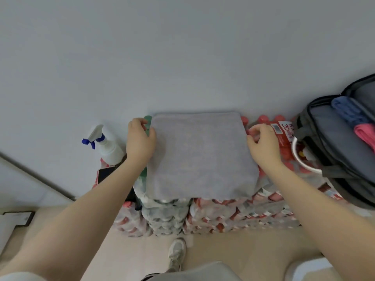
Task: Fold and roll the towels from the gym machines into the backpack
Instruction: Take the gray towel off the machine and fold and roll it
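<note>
A grey towel (200, 155), folded into a flat square, lies on top of stacked packs of bottled water (223, 216) against the wall. My left hand (140, 140) holds the towel's left edge, fingers curled over it. My right hand (261, 142) pinches the right edge near the far corner. The grey backpack (324, 138) lies open at the right, with a rolled blue towel (347, 108) and a rolled pink towel (365, 134) inside it.
A white spray bottle (107, 145) with a blue trigger stands left of the towel, and a dark phone (105, 173) lies below it. A white bowl (304, 159) sits beside the backpack. Red-capped bottles (263, 119) line the wall. My shoe (177, 254) is on the beige floor.
</note>
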